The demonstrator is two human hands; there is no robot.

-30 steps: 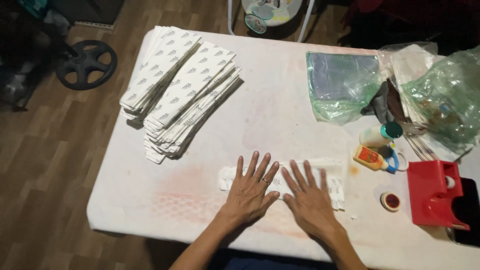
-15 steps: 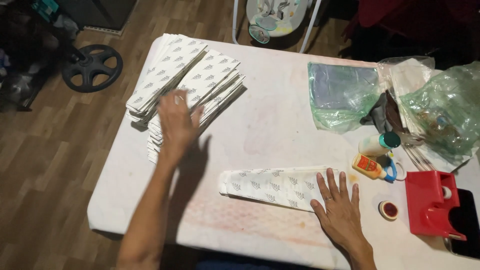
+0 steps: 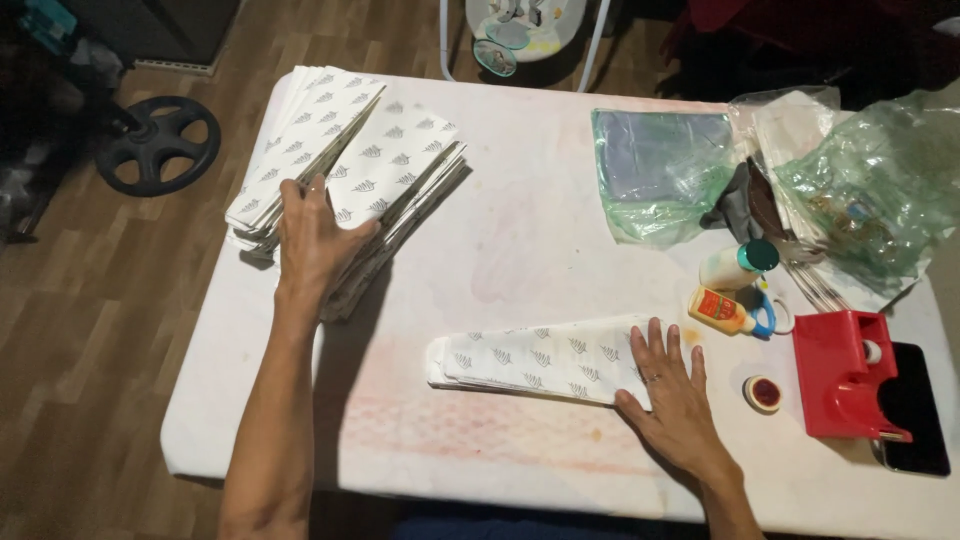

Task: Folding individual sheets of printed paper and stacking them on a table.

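On the far-left stack of patterned paper bags (image 3: 350,185), the left hand (image 3: 315,240) now rests, fingers spread; the right hand (image 3: 675,395) stays flat on the near bag (image 3: 540,357).

A small yellow glue bottle (image 3: 722,310) with an orange-red label lies on its side at the right of the table, just beside a white bottle (image 3: 735,265) with a teal cap. Farther back lies a flat, clear green-tinted plastic bag (image 3: 660,170); a crumpled green one (image 3: 875,200) sits at the far right. A dark phone screen (image 3: 915,410) lies near the right edge.
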